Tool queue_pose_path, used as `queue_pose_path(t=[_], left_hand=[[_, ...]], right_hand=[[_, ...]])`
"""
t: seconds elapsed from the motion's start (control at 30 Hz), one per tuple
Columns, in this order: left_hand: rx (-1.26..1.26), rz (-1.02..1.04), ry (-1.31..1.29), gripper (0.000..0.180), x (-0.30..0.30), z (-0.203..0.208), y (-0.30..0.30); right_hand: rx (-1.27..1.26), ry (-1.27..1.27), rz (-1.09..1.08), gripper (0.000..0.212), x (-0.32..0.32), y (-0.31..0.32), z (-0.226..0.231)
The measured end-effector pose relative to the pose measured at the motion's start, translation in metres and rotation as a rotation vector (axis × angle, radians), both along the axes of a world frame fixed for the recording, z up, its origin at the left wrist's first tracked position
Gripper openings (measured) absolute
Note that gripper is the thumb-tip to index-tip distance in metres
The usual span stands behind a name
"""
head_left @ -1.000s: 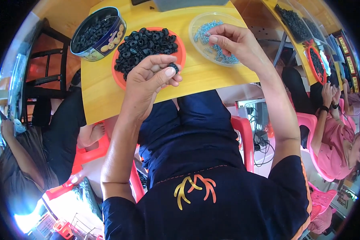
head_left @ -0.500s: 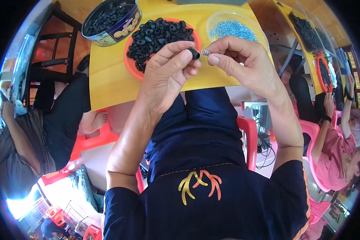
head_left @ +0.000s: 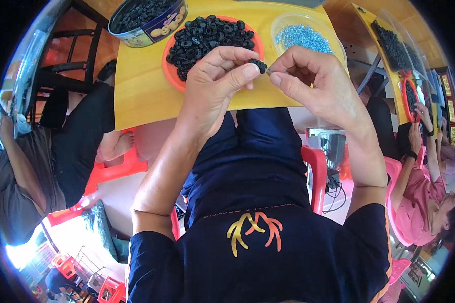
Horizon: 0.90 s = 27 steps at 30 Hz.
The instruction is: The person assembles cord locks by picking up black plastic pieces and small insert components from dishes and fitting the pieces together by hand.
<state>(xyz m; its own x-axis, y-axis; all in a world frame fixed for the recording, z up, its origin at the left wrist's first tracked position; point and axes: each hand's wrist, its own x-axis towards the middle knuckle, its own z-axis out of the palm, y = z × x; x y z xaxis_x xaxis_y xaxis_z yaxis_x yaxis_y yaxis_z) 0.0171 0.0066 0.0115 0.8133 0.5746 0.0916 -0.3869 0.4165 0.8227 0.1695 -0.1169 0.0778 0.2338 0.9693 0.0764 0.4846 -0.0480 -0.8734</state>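
Note:
Between the thumb and fingers of my left hand (head_left: 225,76) is a small black ribbed plastic part (head_left: 258,65), its end facing right. My right hand (head_left: 306,78) pinches a small metal spring (head_left: 269,71), which meets the open end of the black part; how far it sits inside I cannot tell. Behind my left hand, an orange-red bowl (head_left: 168,72) is heaped with similar black parts (head_left: 207,40). Beyond my right hand stands a round clear tub (head_left: 277,22) with many small bluish metal springs (head_left: 304,38).
The yellow table (head_left: 141,96) ends just in front of my lap. A round cookie tin (head_left: 145,33) of black parts stands at its far left. People sit on both sides, one at another table (head_left: 384,50). A red chair (head_left: 316,174) is beside me.
My two hands have shifted slightly right. The spring has moved from a small gap away to touching the black part, and less of it shows now.

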Motion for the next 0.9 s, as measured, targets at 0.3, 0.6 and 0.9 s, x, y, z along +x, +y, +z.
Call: queue_pose_path(t=[0.3,0.6,0.9], left_hand=[[0.097,-0.098,0.135,0.019,-0.021,-0.002,-0.009],[-0.154,-0.273,0.161,0.02,-0.064,-0.03,-0.016],[-0.233,-0.164,0.106,0.021,-0.093,-0.04,-0.004]], right_hand=[[-0.176,0.234,0.128,0.023,0.004,0.002,-0.007],[-0.202,0.152,0.143,0.02,0.003,0.036,-0.034],[0.255,-0.489,0.278,0.012,-0.023,0.11,-0.08]])
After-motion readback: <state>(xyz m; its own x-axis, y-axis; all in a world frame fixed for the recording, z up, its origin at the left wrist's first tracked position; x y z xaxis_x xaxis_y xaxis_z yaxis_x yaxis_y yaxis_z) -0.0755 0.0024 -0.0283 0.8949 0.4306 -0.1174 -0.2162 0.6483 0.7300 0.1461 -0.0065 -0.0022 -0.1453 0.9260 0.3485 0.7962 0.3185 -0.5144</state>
